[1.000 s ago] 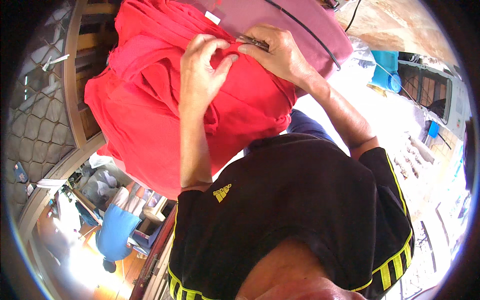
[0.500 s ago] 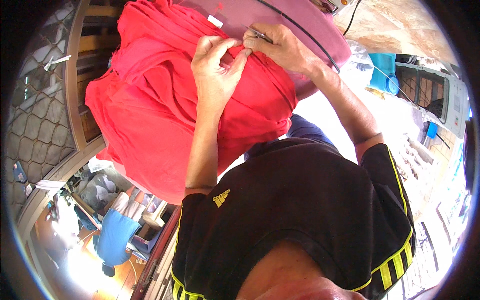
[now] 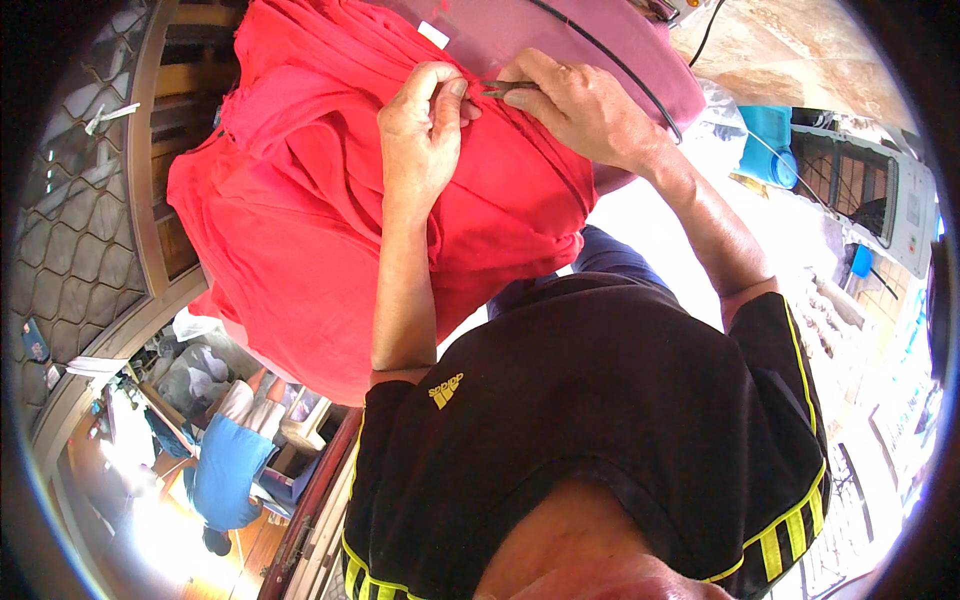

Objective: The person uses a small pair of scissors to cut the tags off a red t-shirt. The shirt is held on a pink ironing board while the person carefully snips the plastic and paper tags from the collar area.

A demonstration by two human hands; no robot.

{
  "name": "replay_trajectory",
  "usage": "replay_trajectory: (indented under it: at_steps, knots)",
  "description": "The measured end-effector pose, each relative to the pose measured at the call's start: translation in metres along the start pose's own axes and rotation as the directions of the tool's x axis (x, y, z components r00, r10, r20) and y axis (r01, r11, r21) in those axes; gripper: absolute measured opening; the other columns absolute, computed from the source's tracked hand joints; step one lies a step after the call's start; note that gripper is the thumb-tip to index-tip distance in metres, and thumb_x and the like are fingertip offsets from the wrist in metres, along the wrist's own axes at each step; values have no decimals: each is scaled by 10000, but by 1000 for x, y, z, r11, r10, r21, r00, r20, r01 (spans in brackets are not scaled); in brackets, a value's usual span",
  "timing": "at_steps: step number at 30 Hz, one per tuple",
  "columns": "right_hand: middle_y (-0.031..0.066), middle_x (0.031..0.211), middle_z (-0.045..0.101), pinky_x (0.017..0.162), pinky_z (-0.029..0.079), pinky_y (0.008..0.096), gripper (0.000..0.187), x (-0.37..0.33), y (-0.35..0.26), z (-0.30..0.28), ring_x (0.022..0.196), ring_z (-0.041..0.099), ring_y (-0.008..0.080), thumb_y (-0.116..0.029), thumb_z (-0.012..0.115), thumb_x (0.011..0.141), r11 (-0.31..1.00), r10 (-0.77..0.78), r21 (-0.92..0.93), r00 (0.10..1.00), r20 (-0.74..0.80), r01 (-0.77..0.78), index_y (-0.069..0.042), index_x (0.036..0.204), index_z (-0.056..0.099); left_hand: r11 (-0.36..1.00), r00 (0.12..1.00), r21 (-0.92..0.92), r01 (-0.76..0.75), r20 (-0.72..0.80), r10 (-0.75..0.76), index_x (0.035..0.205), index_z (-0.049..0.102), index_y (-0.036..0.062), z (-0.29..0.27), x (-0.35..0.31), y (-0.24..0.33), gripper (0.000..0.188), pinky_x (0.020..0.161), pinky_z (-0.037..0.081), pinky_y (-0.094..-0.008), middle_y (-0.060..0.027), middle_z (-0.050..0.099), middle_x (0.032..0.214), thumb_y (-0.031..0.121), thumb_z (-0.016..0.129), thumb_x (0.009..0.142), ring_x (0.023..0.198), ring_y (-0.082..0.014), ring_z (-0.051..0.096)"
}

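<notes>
A large heap of red cloth (image 3: 310, 250) lies bunched over my lap and a mauve padded surface (image 3: 590, 40). My left hand (image 3: 420, 130) pinches the cloth's edge near its top right, thumb against forefinger. Just right of it, my right hand (image 3: 590, 110) is closed around small thread snips (image 3: 508, 88). Their metal tips point left and reach the red edge beside my left fingertips. Whether the blades touch a thread is too small to tell. A small white tag (image 3: 433, 35) lies just beyond my left hand.
A black cord (image 3: 610, 65) runs across the mauve surface. To the right are a blue container (image 3: 765, 145) and a grey appliance frame (image 3: 880, 190). A lattice gate (image 3: 85, 200) stands at left. At lower left, another person in a blue top (image 3: 232, 475) is some way off.
My left hand has shifted slightly left. My right hand has turned, so the snips now point left at the cloth's edge instead of up and away, and the two hands are slightly farther apart.
</notes>
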State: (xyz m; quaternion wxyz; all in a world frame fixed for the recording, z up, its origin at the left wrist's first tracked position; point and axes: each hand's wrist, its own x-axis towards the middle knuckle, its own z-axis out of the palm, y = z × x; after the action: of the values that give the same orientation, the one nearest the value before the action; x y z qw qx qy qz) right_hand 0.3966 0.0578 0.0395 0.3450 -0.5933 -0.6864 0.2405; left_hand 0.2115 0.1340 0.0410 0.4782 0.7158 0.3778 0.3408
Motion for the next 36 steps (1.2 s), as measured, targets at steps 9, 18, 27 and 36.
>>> replay_trajectory:
  at_steps: [9,18,27,36]
  knots:
    - [143,829,686,632,533,442,177,17,-18,-10,754,679,349,-202,627,952,944,-90,-313,994,67,107,-64,1055,581,983,991,135,-121,79,111,968,603,6,0,1,0,67,611,557,-257,-55,662,831,14,545,999,697,-117,680]
    - [90,862,658,712,505,322,224,5,29,-12,775,636,196,-221,559,1010,980,52,191,998,30,-57,-30,1118,604,969,985,223,-108,159,73,1012,615,23,-19,37,17,110,563,509,-249,-15,601,722,102,539,1016,606,-96,630]
    - [109,1078,685,878,506,317,435,-19,6,8,979,635,164,-300,697,932,821,358,469,933,23,-326,23,1213,618,781,853,437,-446,473,222,999,674,31,-47,49,30,199,826,514,-346,-125,673,1013,76,751,821,930,-258,653]
    - [95,1140,688,946,494,310,360,26,27,13,1076,629,171,-7,631,837,836,-14,549,998,59,-20,7,1195,661,791,952,539,-290,250,178,876,663,51,-27,10,9,198,798,509,-398,-82,639,945,94,798,738,917,-299,622]
